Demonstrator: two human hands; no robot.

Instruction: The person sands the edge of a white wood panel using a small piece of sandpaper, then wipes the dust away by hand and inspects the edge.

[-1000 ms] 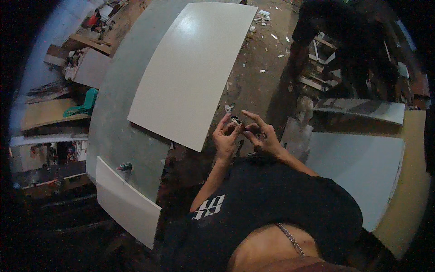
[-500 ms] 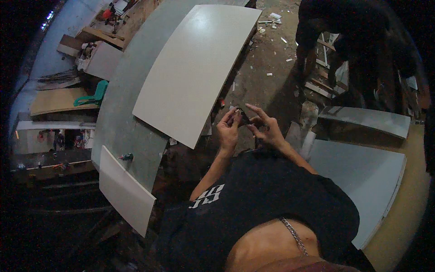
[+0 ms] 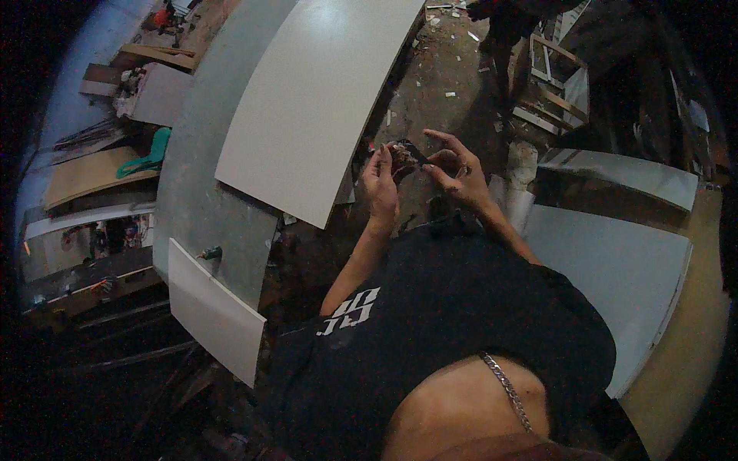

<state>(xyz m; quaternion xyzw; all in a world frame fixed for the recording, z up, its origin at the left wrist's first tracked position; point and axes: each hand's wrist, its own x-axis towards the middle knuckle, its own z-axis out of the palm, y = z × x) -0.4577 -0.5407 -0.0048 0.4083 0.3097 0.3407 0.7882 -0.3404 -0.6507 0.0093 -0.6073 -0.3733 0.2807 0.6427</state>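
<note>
Both my hands are raised in front of my torso, beside the near right corner of a large cream-white panel (image 3: pixel 300 107). Between them is a small dark object (image 3: pixel 413 150) with a black, strip-like part; its kind is too dim to make out. My left hand (image 3: pixel 380 184) has its fingers bent up against the object's left side. On its right side, my right hand (image 3: pixel 461 170) touches the black end with the thumb, index finger raised and the other fingers curled.
The cream panel rests on a grey-green tabletop (image 3: pixel 200 146). A smaller white panel (image 3: pixel 215 307) leans at its near end, next to a small dark tool (image 3: pixel 210 253). Pale-blue boards (image 3: pixel 607 284) lie on my right. A person (image 3: pixel 503 46) stands ahead near wooden frames (image 3: pixel 550 84); scraps litter the floor.
My hands have moved slightly apart, showing more of the dark object between them. The whole view has shifted, and the other person now appears farther up, partly out of view.
</note>
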